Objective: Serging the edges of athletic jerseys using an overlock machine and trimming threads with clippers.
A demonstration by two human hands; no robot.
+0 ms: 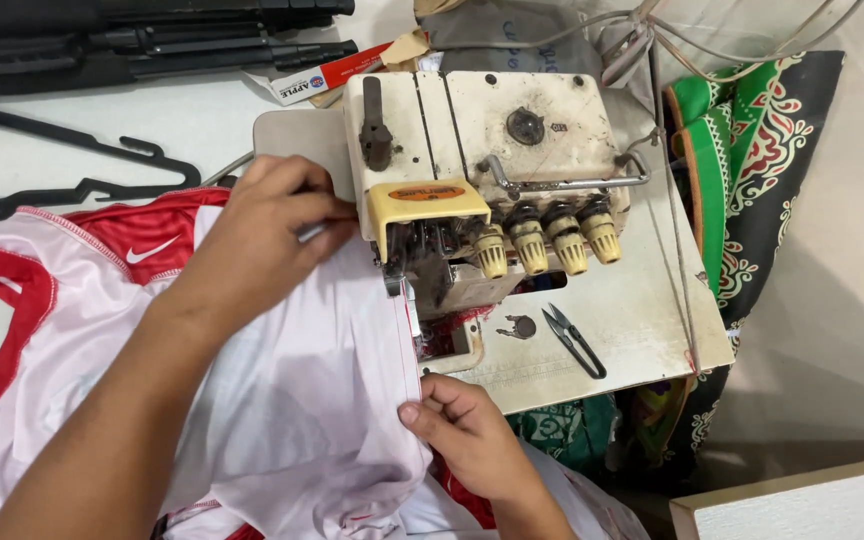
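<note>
Fingers of the left hand [262,235] press flat on the white jersey [292,400] just left of the overlock machine [482,190]; the right hand [467,430] pinches its edge nearer the body, seam running straight toward the presser foot

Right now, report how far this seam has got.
Done: the red neck trim looks finished on the white sports jersey. In hand: the left hand presses the fabric behind the cream overlock machine's foot while the right hand pinches the edge. Left: that edge in front.
</note>
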